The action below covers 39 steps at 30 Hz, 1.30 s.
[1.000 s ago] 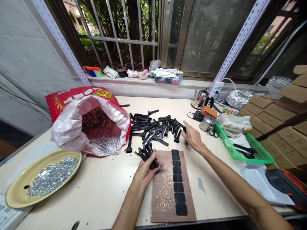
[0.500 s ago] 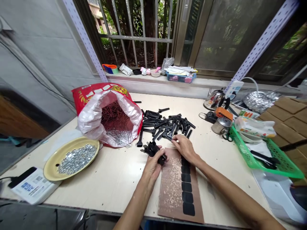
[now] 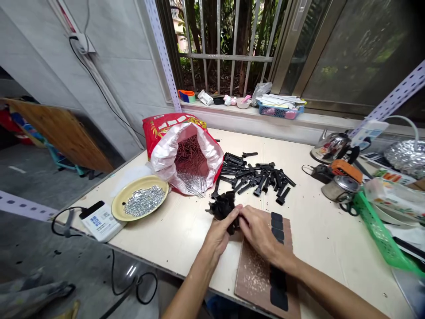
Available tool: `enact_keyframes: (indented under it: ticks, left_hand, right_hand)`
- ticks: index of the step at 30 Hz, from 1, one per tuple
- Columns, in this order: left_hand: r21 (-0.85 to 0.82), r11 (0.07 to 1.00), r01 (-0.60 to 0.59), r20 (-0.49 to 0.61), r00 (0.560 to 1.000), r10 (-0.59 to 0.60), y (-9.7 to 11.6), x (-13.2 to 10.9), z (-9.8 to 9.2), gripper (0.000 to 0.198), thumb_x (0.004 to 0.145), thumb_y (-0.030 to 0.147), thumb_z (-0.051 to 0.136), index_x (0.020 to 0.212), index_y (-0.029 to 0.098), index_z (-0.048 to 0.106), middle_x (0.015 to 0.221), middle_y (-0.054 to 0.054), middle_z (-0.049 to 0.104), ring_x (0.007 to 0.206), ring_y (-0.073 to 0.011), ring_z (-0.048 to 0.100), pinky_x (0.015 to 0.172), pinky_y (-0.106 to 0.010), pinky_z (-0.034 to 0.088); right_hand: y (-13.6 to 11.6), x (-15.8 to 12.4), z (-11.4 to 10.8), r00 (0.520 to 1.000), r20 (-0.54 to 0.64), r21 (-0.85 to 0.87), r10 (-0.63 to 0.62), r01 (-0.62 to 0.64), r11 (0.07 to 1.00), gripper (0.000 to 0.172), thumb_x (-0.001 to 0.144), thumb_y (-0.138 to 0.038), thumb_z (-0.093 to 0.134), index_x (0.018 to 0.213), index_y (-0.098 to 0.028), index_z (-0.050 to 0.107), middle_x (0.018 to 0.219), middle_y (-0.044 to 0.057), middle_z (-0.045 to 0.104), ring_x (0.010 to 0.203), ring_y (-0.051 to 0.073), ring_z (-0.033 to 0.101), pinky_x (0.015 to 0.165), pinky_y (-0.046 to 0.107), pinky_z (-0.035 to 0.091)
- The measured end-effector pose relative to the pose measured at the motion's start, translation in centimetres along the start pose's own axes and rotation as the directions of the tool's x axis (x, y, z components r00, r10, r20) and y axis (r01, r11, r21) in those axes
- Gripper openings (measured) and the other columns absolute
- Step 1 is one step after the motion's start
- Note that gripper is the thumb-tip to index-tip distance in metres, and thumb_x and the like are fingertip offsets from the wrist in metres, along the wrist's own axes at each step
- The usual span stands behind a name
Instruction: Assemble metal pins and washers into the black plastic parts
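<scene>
My left hand [image 3: 217,235] is closed around a bunch of black plastic pieces [image 3: 222,206], which stick out past the thumb. Against that bunch is my right hand [image 3: 260,230], its fingers bent and pressed together; what they pinch is hidden. Under my right forearm lies a brown board [image 3: 247,283] strewn with pale crumbs. A column of black rounded-square pads [image 3: 279,299] runs along the board, partly covered by the forearm. Just beyond my hands is a loose pile of long black plastic pieces [image 3: 262,177].
Left of the pile, a red sack [image 3: 152,133] lies open, showing brown and silver nails [image 3: 192,164]. A yellow plate [image 3: 117,210] of small metal parts and a white box [image 3: 102,223] sit near the left edge. On the right are a kettle [image 3: 327,148], a metal cup [image 3: 338,188] and a green basket [image 3: 375,230].
My right hand has moved from the near edge of the black pile to the bunch in my left hand. The camera view has swung to the left.
</scene>
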<state>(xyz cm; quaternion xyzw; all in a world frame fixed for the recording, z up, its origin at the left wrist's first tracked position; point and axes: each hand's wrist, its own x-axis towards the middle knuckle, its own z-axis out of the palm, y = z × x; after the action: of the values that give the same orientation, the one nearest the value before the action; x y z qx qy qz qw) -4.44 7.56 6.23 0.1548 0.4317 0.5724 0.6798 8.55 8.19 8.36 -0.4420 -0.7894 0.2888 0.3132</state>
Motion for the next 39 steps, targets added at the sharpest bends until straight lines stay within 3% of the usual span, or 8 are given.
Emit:
enact_keyframes:
  ticks: [4,9,12,15,17,28,34,39]
  left_hand:
    - [0.04,0.999,-0.015,-0.123,0.992,0.02,1.2,-1.6,-3.0,0.034,0.055,0.018,0.083,0.085,0.009,0.069,0.083,-0.009,0.071,0.074,-0.0191,0.067,0.063,-0.028,0.055]
    - [0.015,0.996,-0.087,-0.292,0.952,0.087,2.6,-2.4,-6.2,0.037,0.059,0.012,0.08,0.093,0.014,0.065,0.08,-0.005,0.069,0.067,-0.0192,0.068,0.06,-0.035,0.059]
    - [0.001,0.994,-0.105,-0.32,0.942,0.1,3.0,-2.5,-7.0,0.038,0.061,0.012,0.079,0.095,0.013,0.063,0.086,-0.007,0.07,0.072,-0.0224,0.069,0.063,-0.038,0.06]
    - [0.023,0.989,-0.148,-0.329,0.933,0.147,3.2,-2.8,-7.3,0.041,0.06,0.017,0.081,0.096,0.013,0.063,0.086,-0.007,0.071,0.071,-0.0222,0.07,0.063,-0.035,0.059]
    - [0.057,0.98,-0.192,-0.326,0.924,0.2,3.4,-3.0,-7.6,0.041,0.058,0.022,0.082,0.094,0.013,0.064,0.084,-0.007,0.071,0.07,-0.021,0.07,0.062,-0.033,0.059]
    - [0.17,0.95,-0.261,-0.38,0.872,0.308,3.5,-2.7,-9.7,0.041,0.059,0.027,0.081,0.092,0.009,0.066,0.088,-0.01,0.07,0.071,-0.0196,0.069,0.063,-0.031,0.058]
    - [0.22,0.925,-0.309,-0.355,0.858,0.371,3.4,-2.8,-10.3,0.039,0.059,0.028,0.08,0.092,0.012,0.067,0.088,-0.008,0.071,0.073,-0.0198,0.068,0.064,-0.03,0.057]
    - [0.302,0.908,-0.292,-0.339,0.857,0.388,4.3,-3.3,-9.8,0.035,0.06,0.029,0.079,0.091,0.013,0.069,0.09,-0.01,0.072,0.084,-0.0226,0.068,0.073,-0.031,0.055]
  right_hand:
    - [-0.1,1.0,0.7,0.978,0.197,0.149,-0.075,0.046,0.988,0.021,0.089,-0.017,0.044,0.099,-0.018,0.063,0.096,0.005,0.063,0.086,0.015,0.059,0.075,0.026,0.046]
    - [2.8,5.4,-0.3,0.995,0.018,-0.311,0.095,-0.085,0.947,0.022,0.091,-0.021,0.044,0.092,-0.017,0.065,0.089,0.005,0.065,0.079,0.016,0.058,0.069,0.026,0.041]
    - [2.8,8.4,1.0,0.98,0.183,-0.517,-0.083,0.168,0.84,0.025,0.092,-0.015,0.04,0.101,-0.02,0.063,0.094,0.006,0.063,0.082,0.016,0.055,0.066,0.025,0.038]
    - [2.0,11.0,3.3,0.858,0.451,-0.534,-0.245,0.48,0.696,0.026,0.091,-0.011,0.041,0.103,-0.019,0.062,0.1,0.008,0.061,0.089,0.019,0.052,0.067,0.026,0.037]
    - [1.4,12.4,4.6,0.814,0.509,-0.507,-0.278,0.545,0.668,0.024,0.091,-0.012,0.04,0.103,-0.018,0.06,0.104,0.009,0.059,0.093,0.019,0.05,0.07,0.027,0.037]
    - [-0.2,16.2,9.8,0.906,0.417,-0.495,-0.067,0.288,0.819,0.02,0.087,-0.028,0.049,0.088,-0.014,0.064,0.093,0.01,0.063,0.08,0.019,0.06,0.066,0.026,0.039]
    - [1.0,16.7,8.9,0.942,0.337,-0.464,0.014,0.153,0.873,0.013,0.081,-0.018,0.051,0.083,-0.017,0.064,0.093,0.006,0.06,0.08,0.016,0.059,0.065,0.023,0.041]
    - [0.2,14.3,6.6,0.986,0.156,-0.012,-0.058,0.061,0.998,0.009,0.081,-0.022,0.051,0.086,-0.017,0.056,0.082,0.002,0.058,0.071,0.012,0.057,0.066,0.023,0.045]
